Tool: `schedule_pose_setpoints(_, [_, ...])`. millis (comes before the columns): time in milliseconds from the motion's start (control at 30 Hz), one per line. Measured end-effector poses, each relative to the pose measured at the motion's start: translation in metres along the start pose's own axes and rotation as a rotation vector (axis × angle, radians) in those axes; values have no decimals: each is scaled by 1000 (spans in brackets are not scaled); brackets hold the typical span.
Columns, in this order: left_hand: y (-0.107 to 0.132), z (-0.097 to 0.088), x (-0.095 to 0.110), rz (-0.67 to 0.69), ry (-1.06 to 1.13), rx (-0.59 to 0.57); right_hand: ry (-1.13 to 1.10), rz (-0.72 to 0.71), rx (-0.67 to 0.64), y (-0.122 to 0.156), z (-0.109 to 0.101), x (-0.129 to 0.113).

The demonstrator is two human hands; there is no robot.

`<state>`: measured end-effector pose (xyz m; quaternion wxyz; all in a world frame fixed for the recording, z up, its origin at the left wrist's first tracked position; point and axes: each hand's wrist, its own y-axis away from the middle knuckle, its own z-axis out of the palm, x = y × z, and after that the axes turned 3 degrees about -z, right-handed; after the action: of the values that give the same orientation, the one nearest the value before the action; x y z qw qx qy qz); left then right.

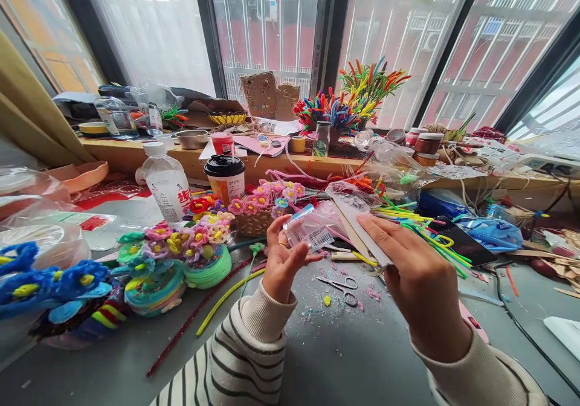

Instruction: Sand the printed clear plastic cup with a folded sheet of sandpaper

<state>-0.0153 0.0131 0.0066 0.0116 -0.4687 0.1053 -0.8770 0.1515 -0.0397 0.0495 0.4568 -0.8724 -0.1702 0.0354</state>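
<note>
My left hand (281,264) is raised above the desk, palm turned inward, with a ring on one finger. Between its thumb and fingers is a clear plastic package (310,232) bearing a barcode label. My right hand (419,282) grips a flat white strip of card (362,232) with a brownish edge, tilted up to the left. Below and between the hands, small scissors (339,289) lie on the grey desk (335,360) among glitter and pink fuzzy scraps. A yellow pipe cleaner (226,300) and a dark red pipe cleaner (193,321) lie left of my left hand.
On the left stand fuzzy flower pots (154,285), blue fuzzy flowers (54,279), a clear bottle (165,182) and a lidded cup (225,179). Loose green and yellow pipe cleaners (430,237) lie behind my right hand. A black cable (521,321) crosses the right side.
</note>
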Motion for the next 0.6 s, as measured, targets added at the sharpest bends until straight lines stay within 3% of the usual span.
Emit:
schedule_pose_setpoints(167, [-2, -2, -3, 16, -24, 33, -29, -11, -33, 1, 2, -6])
schedule_pose_setpoints(400, [-1, -3, -5, 133, 0, -54, -59, -60, -90, 3, 2, -13])
schedule_pose_setpoints(600, [-2, -4, -2, 209, -3, 5, -64, -38, -142, 3, 2, -8])
